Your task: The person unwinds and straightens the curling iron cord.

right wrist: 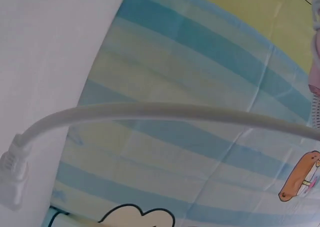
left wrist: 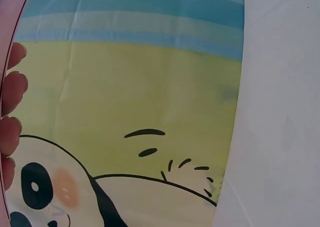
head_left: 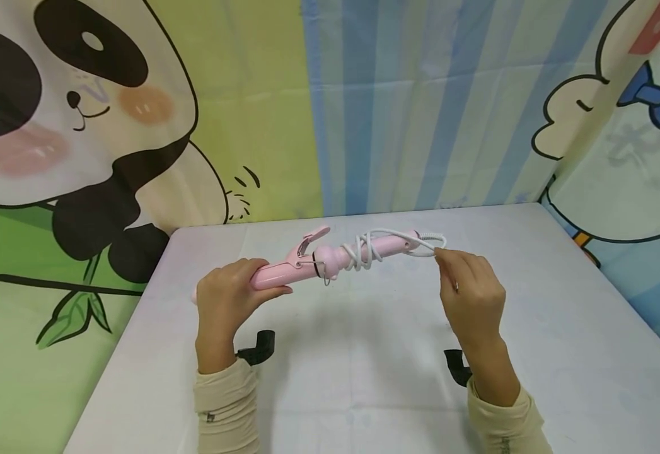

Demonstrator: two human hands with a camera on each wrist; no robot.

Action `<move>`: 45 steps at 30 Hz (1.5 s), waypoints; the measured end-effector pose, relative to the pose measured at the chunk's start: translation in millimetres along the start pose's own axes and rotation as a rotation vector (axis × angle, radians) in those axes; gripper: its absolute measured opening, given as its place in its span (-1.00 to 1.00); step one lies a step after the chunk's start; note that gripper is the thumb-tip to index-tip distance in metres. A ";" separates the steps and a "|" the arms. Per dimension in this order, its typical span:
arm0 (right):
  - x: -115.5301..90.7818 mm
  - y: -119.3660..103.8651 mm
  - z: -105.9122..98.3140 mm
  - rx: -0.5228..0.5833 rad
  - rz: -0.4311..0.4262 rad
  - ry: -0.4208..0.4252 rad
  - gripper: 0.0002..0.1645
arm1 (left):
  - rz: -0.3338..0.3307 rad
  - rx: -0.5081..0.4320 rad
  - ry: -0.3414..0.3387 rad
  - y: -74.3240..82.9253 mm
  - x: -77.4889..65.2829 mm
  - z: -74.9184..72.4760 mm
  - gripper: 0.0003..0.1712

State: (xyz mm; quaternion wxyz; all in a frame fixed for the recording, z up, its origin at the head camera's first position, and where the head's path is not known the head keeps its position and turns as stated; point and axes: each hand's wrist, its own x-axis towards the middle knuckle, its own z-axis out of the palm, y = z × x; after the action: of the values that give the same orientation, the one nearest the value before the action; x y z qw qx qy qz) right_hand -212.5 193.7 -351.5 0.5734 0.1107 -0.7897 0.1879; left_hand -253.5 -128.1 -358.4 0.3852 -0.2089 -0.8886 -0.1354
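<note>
A pink curling iron point(head_left: 287, 272) is held above the table, its clamp lever point(head_left: 314, 236) standing up from the barrel. My left hand point(head_left: 226, 295) grips it by the barrel. In the left wrist view the fingertips point(left wrist: 14, 93) show past the pink edge point(left wrist: 11, 22). A white cord point(head_left: 364, 251) is wound several times around the handle and leaves its right end. With the fingertips, my right hand point(head_left: 473, 291) pinches the cord's free length. The right wrist view shows that cord point(right wrist: 165, 111) arching across to a white plug point(right wrist: 14, 174); the right fingers are out of that view.
Under both hands lies a white table point(head_left: 364, 378). Behind it hangs a curtain point(head_left: 256, 113) printed with a panda and stripes, and more printed cloth point(head_left: 636, 164) stands at the right. Black wrist mounts point(head_left: 263, 347) project inward beside both wrists.
</note>
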 end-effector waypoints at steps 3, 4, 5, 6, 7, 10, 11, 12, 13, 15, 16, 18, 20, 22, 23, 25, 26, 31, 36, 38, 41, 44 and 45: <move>-0.2 6.5 3.2 -0.017 -0.022 0.066 -0.80 | 0.009 -0.002 -0.018 2.4 0.7 -2.6 -0.40; -0.2 8.4 4.2 -0.025 -0.031 0.079 -0.81 | 0.012 -0.005 -0.024 3.3 1.2 -3.3 -0.41; -0.5 9.7 5.0 -0.029 -0.036 0.089 -0.81 | 0.014 -0.006 -0.029 3.8 1.5 -3.8 -0.41; -0.5 10.6 5.3 -0.032 -0.041 0.092 -0.82 | 0.015 -0.008 -0.034 4.0 1.6 -4.1 -0.41; -0.4 11.3 5.4 -0.031 -0.050 0.092 -0.84 | 0.014 -0.009 -0.041 3.9 1.6 -4.3 -0.41; 1.1 15.5 2.7 -0.040 -0.105 0.019 -0.88 | 0.014 -0.008 -0.038 1.7 0.3 -3.5 -0.42; 1.7 17.8 0.5 -0.051 -0.121 -0.027 -0.87 | 0.014 -0.006 -0.035 0.6 -0.4 -3.0 -0.42; 2.4 20.6 -2.1 -0.060 -0.135 -0.076 -0.86 | 0.016 -0.007 -0.032 -0.4 -1.0 -2.5 -0.42; 3.0 24.0 -5.0 -0.067 -0.145 -0.124 -0.84 | 0.021 -0.009 -0.030 -1.2 -1.3 -2.1 -0.42; 4.0 31.2 -11.4 -0.076 -0.153 -0.208 -0.78 | 0.033 -0.016 -0.019 -2.6 -1.4 -1.5 -0.42; 4.1 34.8 -14.3 -0.079 -0.146 -0.233 -0.76 | 0.040 -0.023 -0.013 -3.0 -0.9 -1.3 -0.43; 3.9 41.6 -18.7 -0.079 -0.121 -0.252 -0.75 | 0.058 -0.039 0.014 -3.4 0.9 -1.2 -0.42; 3.1 47.1 -21.0 -0.077 -0.094 -0.248 -0.78 | 0.063 -0.040 0.055 -3.9 2.9 -1.6 -0.41; 2.2 51.2 -21.7 -0.078 -0.068 -0.238 -0.82 | 0.051 -0.030 0.097 -4.6 4.4 -2.6 -0.40; 1.6 52.6 -21.7 -0.079 -0.057 -0.237 -0.83 | 0.041 -0.022 0.116 -5.4 4.7 -3.0 -0.39; 0.8 54.3 -21.2 -0.073 -0.045 -0.238 -0.84 | 0.014 -0.005 0.133 -7.2 4.3 -3.7 -0.39; 0.4 54.5 -20.8 -0.069 -0.037 -0.239 -0.84 | 0.000 0.005 0.136 -8.2 3.7 -4.0 -0.39; 0.5 53.4 -22.7 -0.021 -0.022 -0.244 -0.80 | -0.055 0.062 0.115 -14.4 -0.9 -3.8 -0.39; 2.8 52.0 -25.3 0.084 0.017 -0.188 -0.72 | -0.077 0.088 0.059 -19.2 -5.3 -3.1 -0.38; 3.3 51.4 -24.0 0.123 0.046 -0.146 -0.71 | -0.072 0.083 0.032 -19.6 -6.1 -3.1 -0.38; 3.6 51.3 -20.6 0.151 0.101 -0.056 -0.72 | -0.058 0.065 -0.010 -18.1 -5.8 -3.7 -0.39; 3.7 52.1 -17.0 0.160 0.162 0.031 -0.74 | -0.043 0.040 -0.049 -16.0 -5.0 -4.5 -0.38; 3.9 52.3 -16.0 0.159 0.179 0.053 -0.75 | -0.038 0.032 -0.057 -15.4 -4.8 -4.7 -0.37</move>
State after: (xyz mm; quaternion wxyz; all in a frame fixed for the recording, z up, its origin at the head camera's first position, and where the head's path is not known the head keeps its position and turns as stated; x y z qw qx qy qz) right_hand -220.3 248.0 -352.4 0.5646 0.0797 -0.7635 0.3030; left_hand -254.9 -144.8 -360.1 0.3603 -0.1896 -0.9051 -0.1224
